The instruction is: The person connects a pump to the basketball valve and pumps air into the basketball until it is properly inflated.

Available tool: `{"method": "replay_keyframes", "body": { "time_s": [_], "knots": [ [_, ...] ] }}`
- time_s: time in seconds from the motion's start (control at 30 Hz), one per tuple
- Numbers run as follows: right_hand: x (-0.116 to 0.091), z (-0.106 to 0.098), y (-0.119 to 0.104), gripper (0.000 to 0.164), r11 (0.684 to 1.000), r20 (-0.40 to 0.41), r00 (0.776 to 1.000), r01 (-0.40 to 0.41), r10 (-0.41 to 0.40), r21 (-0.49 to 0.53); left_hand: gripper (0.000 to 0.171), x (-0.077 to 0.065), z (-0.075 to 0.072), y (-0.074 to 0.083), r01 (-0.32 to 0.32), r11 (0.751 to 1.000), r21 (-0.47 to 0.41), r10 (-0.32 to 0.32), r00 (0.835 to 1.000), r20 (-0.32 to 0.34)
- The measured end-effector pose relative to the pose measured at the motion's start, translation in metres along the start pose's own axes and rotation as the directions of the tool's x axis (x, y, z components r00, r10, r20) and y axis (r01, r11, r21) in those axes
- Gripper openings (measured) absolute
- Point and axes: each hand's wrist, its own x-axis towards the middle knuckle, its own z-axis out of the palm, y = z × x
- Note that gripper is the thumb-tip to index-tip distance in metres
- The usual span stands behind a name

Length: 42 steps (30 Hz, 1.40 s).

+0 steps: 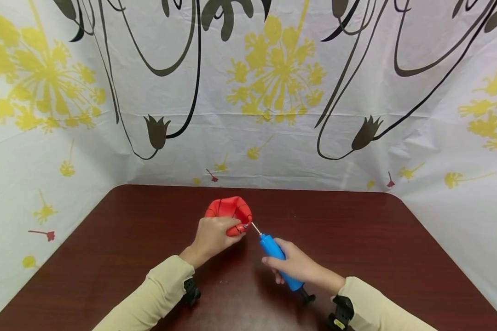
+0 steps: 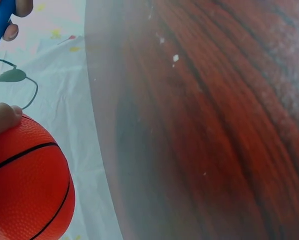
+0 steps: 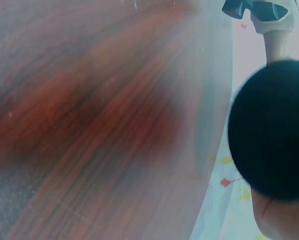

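My left hand (image 1: 213, 236) grips a small red toy basketball (image 1: 228, 207) with black lines. Its upper side looks dented in the head view, while the left wrist view shows a rounded, pebbled side of the same ball (image 2: 34, 185). In my right hand (image 1: 300, 264) is a blue hand pump (image 1: 272, 247), fingers wrapped round its barrel. A thin needle (image 1: 256, 228) runs from the pump's front to the ball's right edge. The pump's black handle (image 1: 306, 296) points back toward me. Close up in the right wrist view, a dark round end (image 3: 274, 130) hides most of that hand.
Both hands are above a dark red-brown wooden table (image 1: 149, 207). A white cloth (image 1: 281, 151) with yellow flowers and dark stems hangs behind and beside it. Black wrist cameras sit on the left cuff (image 1: 191, 292) and the right cuff (image 1: 341, 312).
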Motion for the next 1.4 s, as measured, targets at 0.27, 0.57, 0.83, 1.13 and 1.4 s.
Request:
{"method": "replay_keyframes", "body": {
  "time_s": [0.27, 0.57, 0.83, 1.13, 1.4],
  "knots": [
    [-0.001, 0.005, -0.006, 0.033, 0.999, 0.069, 0.997, -0.016, 0.014, 0.034, 0.025, 0.005, -0.007, -0.002, -0.023, 0.999, 0.023, 0.023, 1.000, 0.010],
    [-0.001, 0.013, -0.011, 0.032, 0.994, 0.118, 0.992, -0.045, 0.033, 0.100, 0.027, 0.008, -0.011, 0.002, -0.062, 0.997, 0.047, 0.061, 0.998, 0.013],
    [0.000, 0.016, -0.012, 0.030, 0.994, 0.106, 0.993, -0.060, 0.050, 0.092, 0.030, 0.006, -0.013, 0.006, -0.074, 0.993, 0.090, 0.069, 0.996, 0.052],
    [-0.002, 0.017, -0.014, 0.034, 0.992, 0.091, 0.993, -0.088, 0.080, 0.095, 0.032, 0.006, -0.014, 0.008, -0.128, 0.979, 0.158, 0.121, 0.991, 0.056],
    [-0.005, 0.012, -0.028, 0.039, 0.993, 0.070, 0.991, -0.115, 0.114, 0.010, 0.026, 0.015, -0.023, 0.015, -0.269, 0.919, 0.289, 0.246, 0.963, 0.114]
  ]
}}
